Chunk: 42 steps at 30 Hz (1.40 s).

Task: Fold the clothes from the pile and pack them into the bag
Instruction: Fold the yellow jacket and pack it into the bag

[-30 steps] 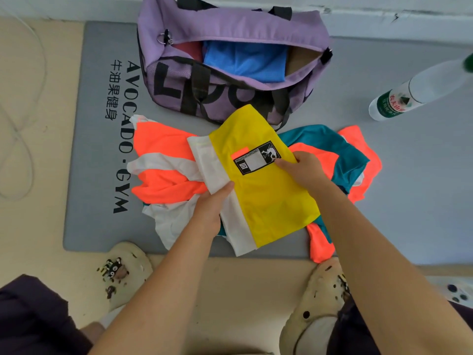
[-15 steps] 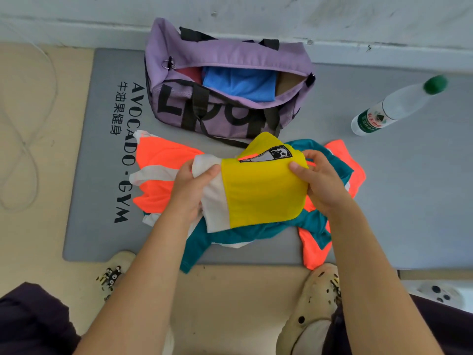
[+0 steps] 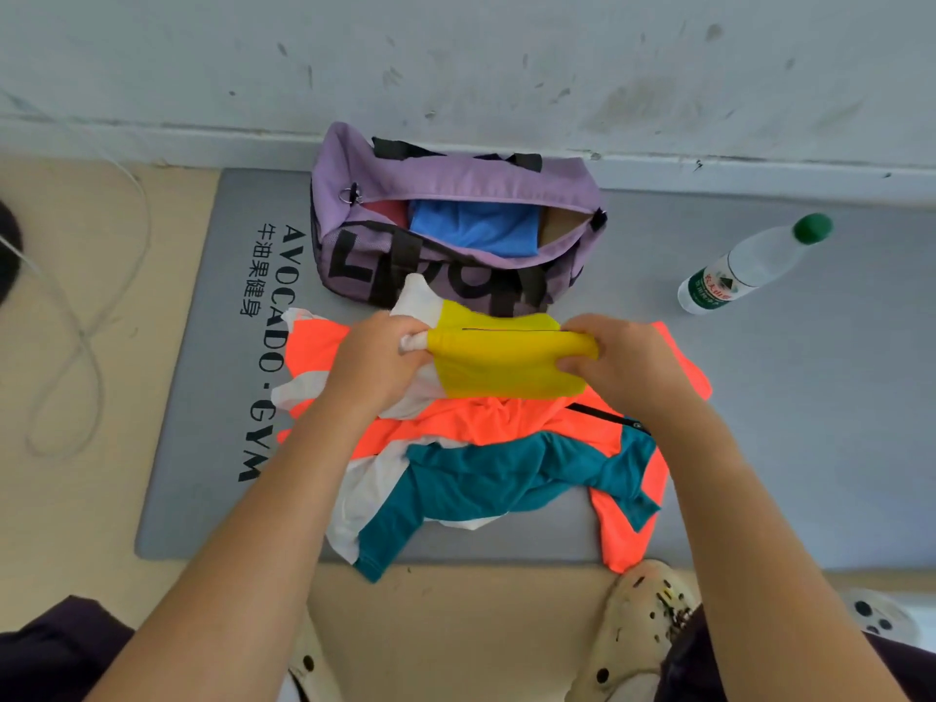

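Note:
A folded yellow and white garment (image 3: pixel 499 362) is held in the air just in front of the purple duffel bag (image 3: pixel 456 174). My left hand (image 3: pixel 377 362) grips its white end and my right hand (image 3: pixel 620 362) grips its yellow end. The bag stands open against the wall, with a blue folded garment (image 3: pixel 476 228) inside. Below my hands lies the pile (image 3: pixel 486 468) of orange, white and teal clothes on the grey mat (image 3: pixel 810 423).
A clear plastic bottle (image 3: pixel 749 266) with a green cap lies on the mat to the right of the bag. A white cable (image 3: pixel 76 316) loops over the beige floor at left. My beige clogs (image 3: pixel 638 630) stand at the mat's near edge.
The yellow garment has been folded smaller and lifted forward toward the bag. Both hands moved up with it, uncovering the orange and teal clothes beneath.

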Motion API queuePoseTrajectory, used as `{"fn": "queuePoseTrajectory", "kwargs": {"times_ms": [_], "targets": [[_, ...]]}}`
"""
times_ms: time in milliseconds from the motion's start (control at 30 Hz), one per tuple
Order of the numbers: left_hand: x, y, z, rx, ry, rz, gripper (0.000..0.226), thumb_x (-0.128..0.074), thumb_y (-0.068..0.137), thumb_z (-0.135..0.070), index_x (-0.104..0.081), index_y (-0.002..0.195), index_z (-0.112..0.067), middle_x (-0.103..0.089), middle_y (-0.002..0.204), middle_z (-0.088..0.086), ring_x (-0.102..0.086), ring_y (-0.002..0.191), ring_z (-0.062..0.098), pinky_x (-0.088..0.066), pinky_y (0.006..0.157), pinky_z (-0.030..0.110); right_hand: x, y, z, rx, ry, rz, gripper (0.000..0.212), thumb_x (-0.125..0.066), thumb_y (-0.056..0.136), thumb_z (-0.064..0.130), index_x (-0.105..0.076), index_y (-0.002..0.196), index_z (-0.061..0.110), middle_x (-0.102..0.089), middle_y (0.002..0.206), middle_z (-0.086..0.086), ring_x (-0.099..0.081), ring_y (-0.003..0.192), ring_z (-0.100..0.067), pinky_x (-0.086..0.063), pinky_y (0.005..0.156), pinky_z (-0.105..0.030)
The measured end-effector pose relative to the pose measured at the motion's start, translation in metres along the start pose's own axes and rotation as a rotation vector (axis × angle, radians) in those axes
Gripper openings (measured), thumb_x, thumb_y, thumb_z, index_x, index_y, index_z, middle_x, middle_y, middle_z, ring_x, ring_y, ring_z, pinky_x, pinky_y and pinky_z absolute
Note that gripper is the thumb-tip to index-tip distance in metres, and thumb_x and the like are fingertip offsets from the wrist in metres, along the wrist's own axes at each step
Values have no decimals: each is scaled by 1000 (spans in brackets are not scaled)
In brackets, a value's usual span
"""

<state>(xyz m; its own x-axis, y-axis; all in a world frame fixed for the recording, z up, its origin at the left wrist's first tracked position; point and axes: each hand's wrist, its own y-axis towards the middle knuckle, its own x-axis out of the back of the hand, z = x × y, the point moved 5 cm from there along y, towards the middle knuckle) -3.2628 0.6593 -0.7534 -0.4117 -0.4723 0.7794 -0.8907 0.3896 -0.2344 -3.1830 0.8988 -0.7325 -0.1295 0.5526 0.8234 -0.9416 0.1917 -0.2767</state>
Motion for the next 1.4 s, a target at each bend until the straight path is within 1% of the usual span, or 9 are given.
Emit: {"fn": "queuePoseTrajectory", "kwargs": {"times_ms": [100, 200, 300, 467, 667, 933, 1033, 1200, 1400], "targets": [[2, -1, 17, 53, -17, 48, 16, -75, 82, -30, -71, 88, -15, -55, 93, 6, -54, 85, 20, -38, 66, 28, 2, 0, -4, 102, 14, 97, 14, -71, 85, 30, -65, 92, 20, -55, 76, 4, -50, 76, -17, -37, 71, -31], [10, -4, 33, 167, -437, 170, 27, -79, 76, -42, -71, 96, -26, -61, 108, -13, -58, 95, -4, -38, 78, 11, -9, -5, -16, -19, 736, 322, 15, -67, 89, 30, -59, 91, 17, -58, 83, 0, -57, 80, -12, -48, 73, -26], [0, -3, 40, 276, -867, 274, 35, -77, 70, -49, -77, 100, -30, -75, 103, -5, -71, 94, 9, -54, 74, 21, -37, -2, -32, -255, 1250, 428, 36, -65, 87, 41, -60, 116, 20, -69, 111, -3, -68, 101, -19, -56, 80, -33], [-52, 3, 82, 532, -818, 89, 23, -70, 87, -41, -74, 95, -20, -76, 101, 4, -72, 91, 23, -56, 85, 40, -99, 14, -64, -470, 1069, 260, 42, -63, 86, 56, -61, 115, 26, -63, 117, -10, -64, 102, -25, -57, 87, -45], [-125, -26, 117, 741, -814, 307, 27, -70, 88, -34, -68, 109, -17, -71, 113, 6, -66, 104, 24, -51, 98, 48, -151, 3, -96, -619, 776, 196, 48, -64, 89, 47, -58, 122, 13, -65, 118, -9, -62, 106, -27, -53, 87, -44], [-125, -28, 115, 747, -876, 411, 38, -79, 80, -19, -67, 115, -9, -73, 108, 10, -70, 96, 23, -57, 82, 36, -161, -18, -99, -741, 821, 508, 48, -80, 77, 34, -61, 117, 15, -70, 113, -5, -67, 100, -23, -56, 79, -38], [-104, -19, 95, 730, -1118, 344, 34, -76, 79, -21, -68, 110, -10, -76, 102, 10, -73, 86, 20, -59, 65, 30, -136, -10, -88, -746, 1064, 348, 63, -81, 72, 38, -57, 127, 19, -71, 115, -6, -68, 103, -29, -57, 86, -45], [-40, 33, 41, 454, -1413, 104, 38, -68, 80, -26, -65, 116, -15, -74, 107, 10, -72, 96, 23, -60, 73, 34, -71, 33, -39, -418, 1413, 114, 54, -72, 79, 41, -56, 127, 22, -70, 120, -4, -68, 107, -25, -58, 78, -40], [10, 112, 18, 339, -1235, -49, 19, -62, 95, -17, -64, 114, -18, -72, 102, 4, -69, 97, 26, -58, 79, 42, -36, 102, -8, -375, 1411, -6, 35, -57, 96, 31, -52, 128, 19, -66, 125, -4, -67, 107, -21, -59, 82, -36]]}}
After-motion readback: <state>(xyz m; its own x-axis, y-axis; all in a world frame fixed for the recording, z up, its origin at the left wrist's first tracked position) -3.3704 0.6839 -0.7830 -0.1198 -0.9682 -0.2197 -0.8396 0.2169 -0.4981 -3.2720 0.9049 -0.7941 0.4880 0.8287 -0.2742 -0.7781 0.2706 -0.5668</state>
